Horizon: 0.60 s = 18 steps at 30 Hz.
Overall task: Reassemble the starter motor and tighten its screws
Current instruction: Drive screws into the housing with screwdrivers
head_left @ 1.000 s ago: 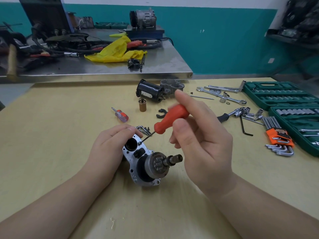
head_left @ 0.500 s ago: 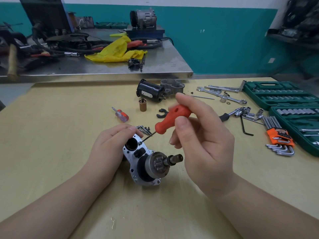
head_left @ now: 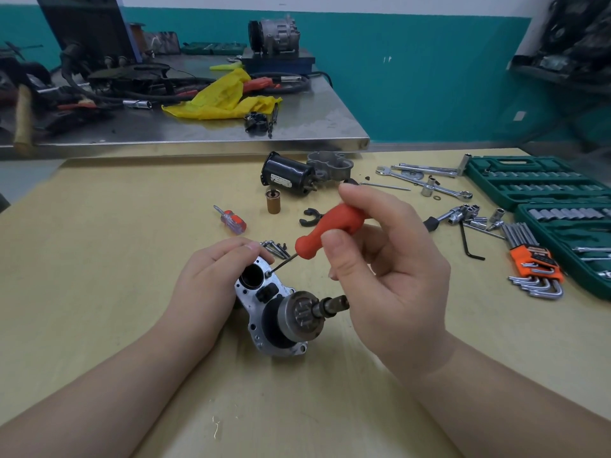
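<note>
Left hand [head_left: 211, 279] gripped the starter housing [head_left: 264, 312]; right hand [head_left: 383, 266] pinched the red screwdriver [head_left: 330, 231], tip on a housing screw [head_left: 268, 274].

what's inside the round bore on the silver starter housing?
The round bore in the silver starter housing looks dark and hollow, with a brownish inner wall. Its bottom is in shadow. The left hand covers the housing's far side.

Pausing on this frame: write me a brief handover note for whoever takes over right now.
Left hand steadies the starter housing on the table. Right hand grips the red screwdriver, tip in a screw on the plate beside the round bore. Done: pinion side assembled. Left: finish this screw, fit the loose screws, then the black motor body.
</note>
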Each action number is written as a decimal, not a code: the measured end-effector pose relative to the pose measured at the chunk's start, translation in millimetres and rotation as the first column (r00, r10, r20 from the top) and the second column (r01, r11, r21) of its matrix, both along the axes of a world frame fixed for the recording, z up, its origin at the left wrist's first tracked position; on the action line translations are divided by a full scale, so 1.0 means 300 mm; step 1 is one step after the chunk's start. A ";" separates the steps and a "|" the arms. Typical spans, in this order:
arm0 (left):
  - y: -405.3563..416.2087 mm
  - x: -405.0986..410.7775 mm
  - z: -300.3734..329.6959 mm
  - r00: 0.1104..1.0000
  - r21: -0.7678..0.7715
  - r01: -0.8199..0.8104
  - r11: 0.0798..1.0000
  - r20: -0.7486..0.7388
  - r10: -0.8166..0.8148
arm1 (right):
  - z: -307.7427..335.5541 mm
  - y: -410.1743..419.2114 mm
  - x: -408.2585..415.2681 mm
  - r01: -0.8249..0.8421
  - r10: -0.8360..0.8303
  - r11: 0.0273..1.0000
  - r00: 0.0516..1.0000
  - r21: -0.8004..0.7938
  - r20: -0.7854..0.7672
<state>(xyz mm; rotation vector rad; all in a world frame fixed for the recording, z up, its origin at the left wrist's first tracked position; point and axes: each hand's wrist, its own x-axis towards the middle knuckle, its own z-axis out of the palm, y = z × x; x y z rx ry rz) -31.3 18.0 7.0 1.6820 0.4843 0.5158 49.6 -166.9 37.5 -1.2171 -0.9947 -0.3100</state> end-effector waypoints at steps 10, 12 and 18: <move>0.005 0.001 -0.003 1.000 0.007 -0.002 1.000 -0.004 0.002 | 0.004 0.000 -0.012 0.000 0.001 1.000 0.999 0.021 -0.040; 0.005 0.000 -0.006 1.000 0.020 -0.006 1.000 -0.010 0.007 | 0.007 0.002 -0.007 0.013 -0.013 1.000 1.000 0.008 -0.029; 0.004 0.004 -0.001 1.000 0.001 0.001 1.000 -0.007 -0.001 | 0.005 -0.003 -0.013 -0.016 0.016 1.000 0.998 0.000 -0.056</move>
